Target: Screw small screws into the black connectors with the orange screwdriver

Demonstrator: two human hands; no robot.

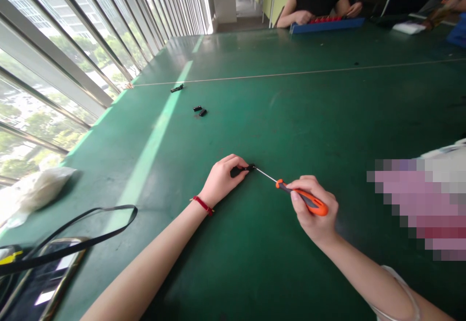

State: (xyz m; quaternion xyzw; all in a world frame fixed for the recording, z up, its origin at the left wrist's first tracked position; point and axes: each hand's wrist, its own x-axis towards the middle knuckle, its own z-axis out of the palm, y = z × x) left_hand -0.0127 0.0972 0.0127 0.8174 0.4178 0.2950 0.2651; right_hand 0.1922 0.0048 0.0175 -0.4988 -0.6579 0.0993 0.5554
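Screwdriver [307, 202] with an orange handle sits wrapped in the right hand [315, 224], its thin steel shaft reaching to a small black part [238, 171] pinched in the left hand [222, 181] over the green bench [255, 126]. Three more black pieces [203, 112] lie well ahead, apart from both hands.

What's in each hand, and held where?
Right hand grips the orange screwdriver by its handle; left hand holds a small black part at its near end.
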